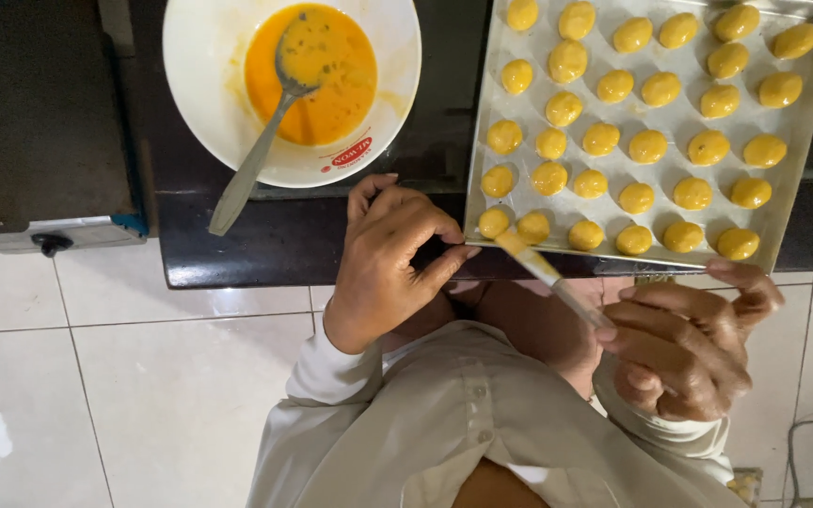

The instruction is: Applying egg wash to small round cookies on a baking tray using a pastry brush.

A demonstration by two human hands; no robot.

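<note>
— How are the hands sitting?

— The right hand [687, 350] is lying low over the lap, knuckles up, fingers curled shut around the handle of a thin pastry brush [550, 275]. The brush is angling up and away from that grip, and its yellow-coated tip is touching a dough ball [494, 223] at the near corner of the metal baking tray [806, 141].

— And the other one?

— The left hand [390, 263] is resting just beside the brush tip, wrist bent, thumb and fingertips drawn close together at the tray's near corner. I cannot tell whether they are pinching the tray edge or only touching it.

— What is lying around the grip?

— Beyond the brush tip, rows of glazed yellow dough balls are filling the tray. Further off, past the left hand, a white bowl [201, 66] of beaten egg is sitting on the dark counter [265, 240] with a metal spoon [254, 160] leaning in it.
</note>
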